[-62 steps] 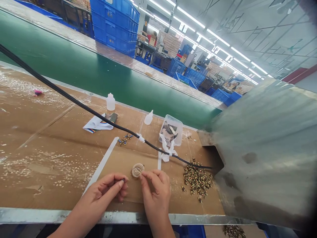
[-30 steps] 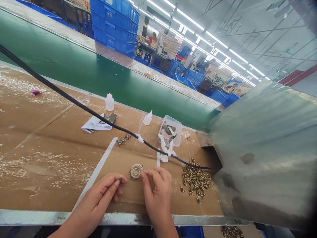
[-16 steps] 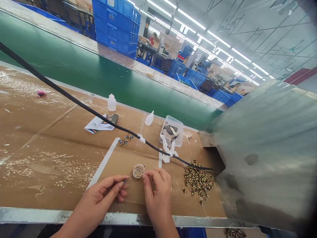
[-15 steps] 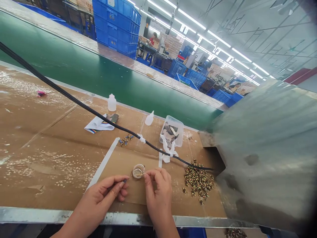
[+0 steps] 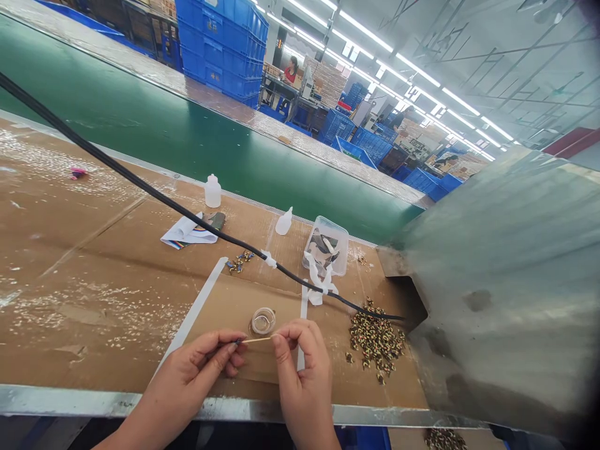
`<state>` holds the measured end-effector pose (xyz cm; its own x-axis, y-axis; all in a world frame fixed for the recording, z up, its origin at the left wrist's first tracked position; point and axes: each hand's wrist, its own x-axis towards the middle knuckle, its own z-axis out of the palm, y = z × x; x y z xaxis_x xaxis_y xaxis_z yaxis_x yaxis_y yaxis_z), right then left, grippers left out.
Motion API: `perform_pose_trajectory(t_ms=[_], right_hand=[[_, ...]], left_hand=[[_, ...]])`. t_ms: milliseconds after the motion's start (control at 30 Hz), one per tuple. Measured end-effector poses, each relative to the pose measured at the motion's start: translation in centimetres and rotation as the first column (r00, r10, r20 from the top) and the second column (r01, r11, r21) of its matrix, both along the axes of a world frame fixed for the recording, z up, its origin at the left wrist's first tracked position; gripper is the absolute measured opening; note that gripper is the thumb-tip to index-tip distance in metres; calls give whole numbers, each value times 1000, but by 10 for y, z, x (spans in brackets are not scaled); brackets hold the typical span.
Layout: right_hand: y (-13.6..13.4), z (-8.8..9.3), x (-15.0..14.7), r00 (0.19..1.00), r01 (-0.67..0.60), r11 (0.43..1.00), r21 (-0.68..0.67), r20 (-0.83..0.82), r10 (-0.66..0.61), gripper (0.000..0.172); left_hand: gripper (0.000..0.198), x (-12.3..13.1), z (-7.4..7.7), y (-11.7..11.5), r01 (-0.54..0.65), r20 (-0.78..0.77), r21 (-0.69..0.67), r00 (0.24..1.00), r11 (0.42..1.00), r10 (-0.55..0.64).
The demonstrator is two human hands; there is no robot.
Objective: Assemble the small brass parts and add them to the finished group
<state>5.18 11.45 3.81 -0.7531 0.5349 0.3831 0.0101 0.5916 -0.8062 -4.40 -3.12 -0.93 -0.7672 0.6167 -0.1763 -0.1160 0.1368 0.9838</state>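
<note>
Left grip (image 5: 194, 369), drawn narrow, pinches a small dark piece (image 5: 238, 342); right grip (image 5: 304, 365), equally narrow, pinches one end of a thin pale stick (image 5: 257, 340), whose other end reaches the piece. Just beyond the stick, a clear round dish (image 5: 263, 331) stands on the brown cardboard-covered surface (image 5: 117, 262).

Scuffed, matt cardboard (image 5: 107, 269) is edged by dull metal trim (image 5: 70, 400); the conveyor belt (image 5: 225, 147) is seen smooth and glossy; 2 bottles (image 5: 212, 192) are made of smooth, translucent plastic; matt wood is suggested by the thin stick (image 5: 257, 340)
</note>
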Motion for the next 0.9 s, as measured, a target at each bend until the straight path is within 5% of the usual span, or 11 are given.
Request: perform_pose_trajectory(t_ms=[600,900], right_hand=[[-11,6,7,999,-34,961,273,-1,36,8],[-8,4,9,999,-31,954,298,17,28,11]], left_hand=[[33,4,-4,-5,15,-56,-22,998,1000,-16],[34,4,-4,-4,-14,-28,4,999,1000,14]])
